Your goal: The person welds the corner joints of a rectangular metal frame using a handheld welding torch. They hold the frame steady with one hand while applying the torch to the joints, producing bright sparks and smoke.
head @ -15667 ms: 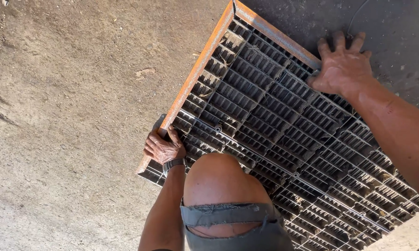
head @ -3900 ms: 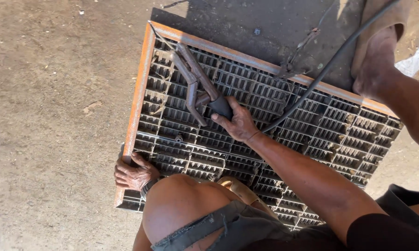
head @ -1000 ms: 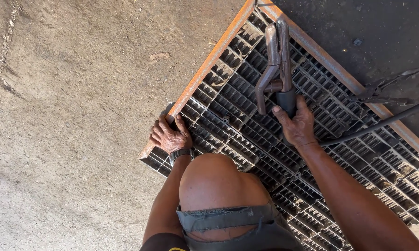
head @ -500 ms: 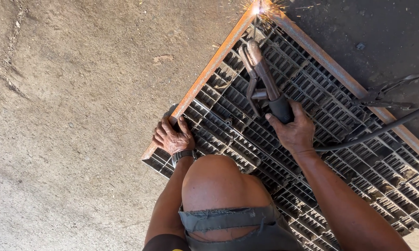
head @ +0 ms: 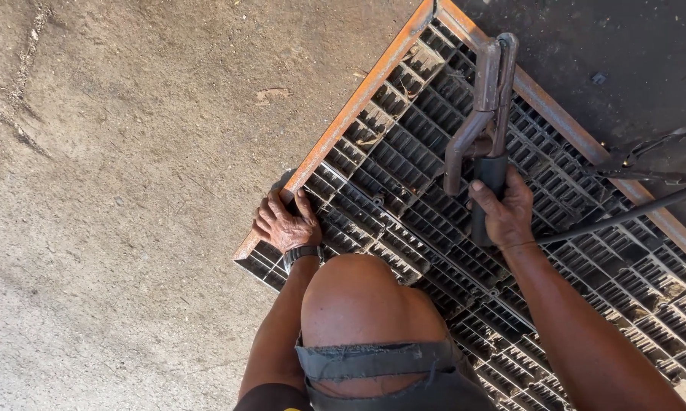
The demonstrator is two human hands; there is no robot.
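Observation:
A dark metal grating (head: 404,160) with a rusty orange frame lies flat on the concrete ground. My left hand (head: 286,222) rests on the grating's near-left frame edge, fingers spread over the rim, a watch at the wrist. My right hand (head: 502,211) grips the dark handle of a rusty welding electrode holder (head: 481,114), whose jaws point up toward the grating's far corner. A black cable (head: 624,217) runs from the handle off to the right. My bare knee (head: 362,301) is bent over the grating between both arms.
Rough concrete ground (head: 114,190) spreads to the left and below. Dark stained ground (head: 609,53) lies beyond the grating at the upper right, with thin wire or rod pieces (head: 647,152) lying by the frame.
The electrode holder has lifted back from the far corner, where sparks showed half a second ago. No sparks now. My left hand stays on the frame edge.

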